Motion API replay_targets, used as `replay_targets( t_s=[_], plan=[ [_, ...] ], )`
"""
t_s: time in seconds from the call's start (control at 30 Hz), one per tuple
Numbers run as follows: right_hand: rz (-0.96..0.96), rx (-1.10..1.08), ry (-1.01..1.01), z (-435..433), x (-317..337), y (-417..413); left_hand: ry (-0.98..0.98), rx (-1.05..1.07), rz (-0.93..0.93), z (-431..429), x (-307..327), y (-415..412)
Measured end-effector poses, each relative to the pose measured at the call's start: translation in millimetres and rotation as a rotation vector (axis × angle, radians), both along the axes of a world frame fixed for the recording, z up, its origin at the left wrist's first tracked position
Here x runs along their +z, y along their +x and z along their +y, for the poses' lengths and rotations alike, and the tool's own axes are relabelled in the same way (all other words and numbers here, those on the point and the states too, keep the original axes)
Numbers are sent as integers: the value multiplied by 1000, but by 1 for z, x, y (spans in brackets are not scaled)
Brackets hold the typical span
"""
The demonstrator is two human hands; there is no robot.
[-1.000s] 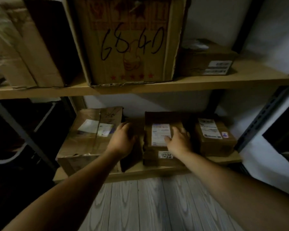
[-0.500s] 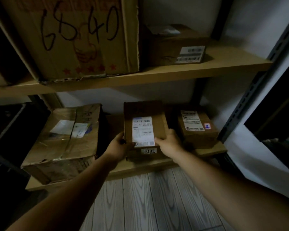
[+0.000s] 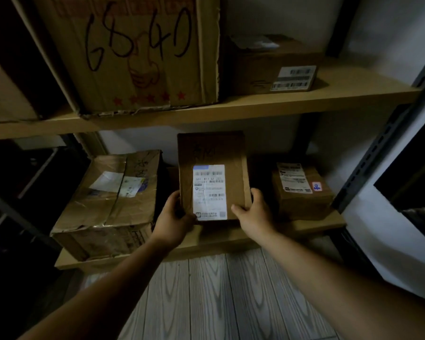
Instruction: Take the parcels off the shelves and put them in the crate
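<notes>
Two hands, one parcel held. Left hand [image 3: 173,218] clamped on lower left edge of the held parcel [image 3: 212,177], thumb on its front; right hand [image 3: 253,213] clamped on lower right corner, fingers [image 3: 257,193] wrapped round the side. Held parcel tilted up, white label [image 3: 209,192] facing the camera, over the middle of the lower shelf [image 3: 206,241], between two others.

Two more parcels on lower shelf: big crumpled taped box [image 3: 111,204] on the left, small labelled box [image 3: 302,190] on the right, partly hidden behind right hand. Whether anything lies beneath the held parcel: cannot tell, too dark.

Upper shelf [image 3: 255,104]: large carton marked "6840" [image 3: 138,52] with five red stars, one small barcode box [image 3: 272,67] just beside it on the right, more cardboard at far left, cut off.

Dark perforated metal upright [image 3: 378,146] at right. Grey wood-pattern floor [image 3: 219,295] below. No crate in view.
</notes>
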State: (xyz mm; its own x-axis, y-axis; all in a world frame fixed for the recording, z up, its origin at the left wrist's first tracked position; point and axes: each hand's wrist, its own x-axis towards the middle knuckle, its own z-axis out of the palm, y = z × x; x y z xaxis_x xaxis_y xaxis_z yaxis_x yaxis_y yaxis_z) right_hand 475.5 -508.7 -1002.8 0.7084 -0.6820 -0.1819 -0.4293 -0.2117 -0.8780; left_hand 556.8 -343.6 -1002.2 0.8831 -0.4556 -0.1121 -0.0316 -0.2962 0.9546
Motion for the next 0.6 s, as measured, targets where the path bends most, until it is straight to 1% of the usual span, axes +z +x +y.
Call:
replay_targets(
  t_s=[0.13,0.27,0.33,0.37,0.5,0.6],
  plan=[
    [0,31,20,0,7,13,31,12,-42,-7,4,11],
    [75,85,16,-3,4,20,177,17,23,-12,4,24],
    [94,105,40,-6,2,19,280,5,-4,-13,6,27],
    [92,106,51,-11,2,18,327,6,-52,-15,9,28],
    [77,55,27,-45,9,7,466,-21,-347,-46,30,21],
    [71,12,2,-81,15,-7,465,-136,-456,-89,43,6]
  ],
)
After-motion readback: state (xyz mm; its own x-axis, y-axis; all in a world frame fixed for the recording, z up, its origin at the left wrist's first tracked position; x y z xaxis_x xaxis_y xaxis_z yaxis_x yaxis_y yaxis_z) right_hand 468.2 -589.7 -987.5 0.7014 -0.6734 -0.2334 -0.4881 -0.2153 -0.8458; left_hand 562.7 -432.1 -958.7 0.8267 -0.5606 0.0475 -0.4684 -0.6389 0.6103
